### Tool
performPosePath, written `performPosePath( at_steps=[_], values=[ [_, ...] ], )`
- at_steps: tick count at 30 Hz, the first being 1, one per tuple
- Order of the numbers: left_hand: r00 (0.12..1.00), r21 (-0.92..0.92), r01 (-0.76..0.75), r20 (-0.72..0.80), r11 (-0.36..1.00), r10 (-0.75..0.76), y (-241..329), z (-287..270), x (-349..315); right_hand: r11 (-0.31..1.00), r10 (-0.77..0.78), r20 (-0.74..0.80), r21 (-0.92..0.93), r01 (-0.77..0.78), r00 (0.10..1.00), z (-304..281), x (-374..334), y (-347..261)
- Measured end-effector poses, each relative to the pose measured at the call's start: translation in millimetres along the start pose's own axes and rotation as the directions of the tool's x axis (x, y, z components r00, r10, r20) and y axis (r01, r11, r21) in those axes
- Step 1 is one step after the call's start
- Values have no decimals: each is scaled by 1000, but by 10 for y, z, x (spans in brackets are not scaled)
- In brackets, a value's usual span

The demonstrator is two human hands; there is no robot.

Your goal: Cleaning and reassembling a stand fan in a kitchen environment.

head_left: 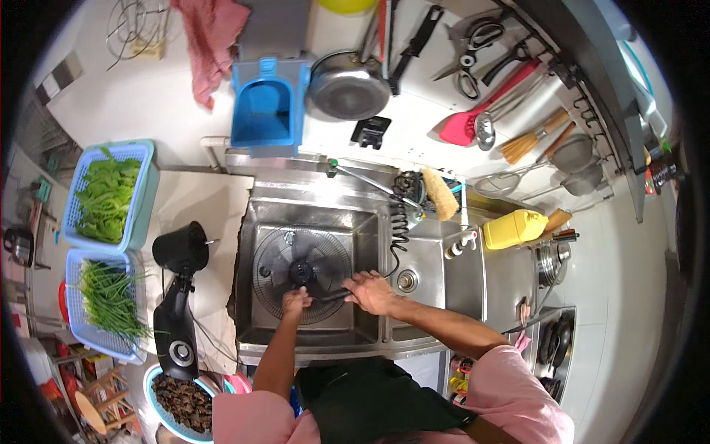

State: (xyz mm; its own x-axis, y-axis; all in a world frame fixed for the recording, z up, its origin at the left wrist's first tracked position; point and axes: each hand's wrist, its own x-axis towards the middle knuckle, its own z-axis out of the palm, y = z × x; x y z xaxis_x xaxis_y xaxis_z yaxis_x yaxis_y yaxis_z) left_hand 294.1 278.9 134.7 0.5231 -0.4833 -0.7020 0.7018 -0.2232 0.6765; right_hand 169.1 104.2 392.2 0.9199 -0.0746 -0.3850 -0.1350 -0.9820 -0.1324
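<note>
In the left sink basin (367, 244) lies a round wire fan grille (268, 302), with the dark fan blades (301, 272) and their hub at its middle. My left hand (296, 302) is closed at the near side of the hub, apparently pinching a blade; its fingertips are partly hidden. Wrapped round a black spray handle (336, 294) is my right hand (370, 291), which holds it low over the blades. A black coiled hose (399, 231) hangs beside the basin divider. On the counter to the left rest the black fan motor head (182, 248) and its stand (176, 325).
Left of the counter stand baskets of leafy greens (111, 194) and green onions (111, 296). A bowl of dark pieces (180, 403) is at lower left. Right of the sink are a small faucet (462, 243) and a yellow jug (515, 229). Utensils hang on the back wall.
</note>
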Motion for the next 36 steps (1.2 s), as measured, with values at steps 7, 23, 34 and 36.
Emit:
performPosePath(
  at_steps=[7, 23, 34, 36],
  values=[
    [972, -160, -203, -151, 966, 179, 172, -212, -264, 623, 436, -703, 686, 376, 562, -1836, 173, 337],
    [838, 172, -419, -304, 892, 453, 336, -102, -620, 733, 610, -732, 667, 134, 305, -2179, 1195, 1195],
    [774, 484, 538, -608, 690, -177, 234, -807, 40, 781, 589, -737, 625, 1, 330, -1710, 1122, 1150],
    [761, 419, 525, -621, 741, -188, -24, -944, 250, 729, 571, -765, 639, 244, 297, -1531, 823, 900]
  ],
)
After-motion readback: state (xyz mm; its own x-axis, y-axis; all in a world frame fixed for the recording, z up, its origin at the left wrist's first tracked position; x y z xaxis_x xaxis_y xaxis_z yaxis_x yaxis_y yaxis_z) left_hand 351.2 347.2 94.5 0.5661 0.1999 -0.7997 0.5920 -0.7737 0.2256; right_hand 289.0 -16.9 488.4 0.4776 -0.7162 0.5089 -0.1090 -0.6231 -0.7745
